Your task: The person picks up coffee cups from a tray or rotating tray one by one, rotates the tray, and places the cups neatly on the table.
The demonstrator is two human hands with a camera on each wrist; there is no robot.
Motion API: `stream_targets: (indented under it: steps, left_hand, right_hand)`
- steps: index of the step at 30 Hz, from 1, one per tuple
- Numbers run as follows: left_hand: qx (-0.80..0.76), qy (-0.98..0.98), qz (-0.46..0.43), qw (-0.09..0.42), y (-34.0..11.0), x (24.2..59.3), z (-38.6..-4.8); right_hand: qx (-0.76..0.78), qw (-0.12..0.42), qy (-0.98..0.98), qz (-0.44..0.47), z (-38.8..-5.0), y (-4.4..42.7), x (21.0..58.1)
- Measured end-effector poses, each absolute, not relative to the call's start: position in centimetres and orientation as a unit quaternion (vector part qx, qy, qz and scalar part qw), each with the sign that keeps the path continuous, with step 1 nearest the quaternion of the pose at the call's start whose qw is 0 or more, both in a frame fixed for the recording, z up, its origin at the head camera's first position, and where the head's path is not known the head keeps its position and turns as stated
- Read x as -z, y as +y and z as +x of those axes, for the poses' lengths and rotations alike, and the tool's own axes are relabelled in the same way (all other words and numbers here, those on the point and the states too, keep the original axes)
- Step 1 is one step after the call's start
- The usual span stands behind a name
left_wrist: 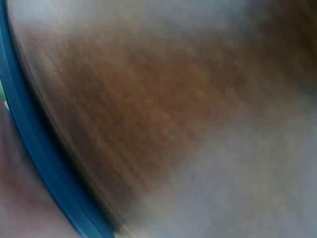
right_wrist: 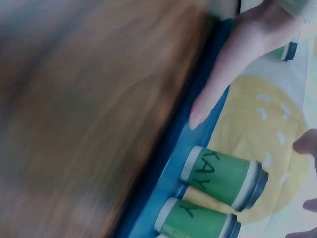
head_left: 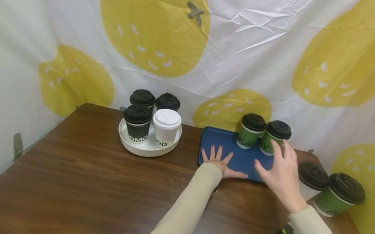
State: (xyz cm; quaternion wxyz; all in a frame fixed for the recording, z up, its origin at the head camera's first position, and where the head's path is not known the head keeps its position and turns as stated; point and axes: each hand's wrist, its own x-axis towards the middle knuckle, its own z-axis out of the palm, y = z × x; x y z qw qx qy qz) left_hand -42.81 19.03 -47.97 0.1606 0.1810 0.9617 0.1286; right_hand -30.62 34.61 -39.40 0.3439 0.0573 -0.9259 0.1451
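Note:
Toward the back right of the table lies a blue rectangular tray (head_left: 218,137). Two green paper cups with black lids, a left one (head_left: 250,133) and a right one (head_left: 270,138), stand upright at its back. My left hand (head_left: 218,164) is over the tray's front left part, fingers spread and holding nothing; whether it presses down I cannot tell. My right hand (head_left: 281,176) hovers at the tray's right side, thumb and fingers wide apart around air. In the left wrist view, only the tray's rim (left_wrist: 42,153) and some blurred skin show.
A white round tray (head_left: 146,151) on the left carries several lidded cups, including a black one (head_left: 137,126) and a white one (head_left: 165,130). Beyond my right hand stand a white cup with a black lid (head_left: 312,178) and a green cup (head_left: 338,196). A patterned cloth (head_left: 236,52) hangs behind.

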Motion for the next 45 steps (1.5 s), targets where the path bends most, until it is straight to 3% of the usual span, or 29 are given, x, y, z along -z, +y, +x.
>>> stream_targets:
  steps: [5,16,31,45]
  left_hand:
    - [-0.125,0.961,0.177,0.171,18.4,47.9,-43.2]
    - [-0.133,0.965,0.169,0.151,18.5,48.1,-42.6]
    - [-0.115,0.971,0.165,0.128,19.7,47.9,-40.4]
    - [-0.116,0.973,0.153,0.129,18.4,46.8,-41.5]
  right_hand:
    - [-0.168,0.264,-0.950,-0.001,-33.6,33.4,38.9]
    - [-0.209,0.149,-0.959,-0.119,-38.2,35.1,38.0]
    - [-0.188,0.090,-0.969,-0.133,-41.4,39.9,36.7]
    - [-0.153,0.086,-0.980,-0.098,-44.4,39.5,36.4]
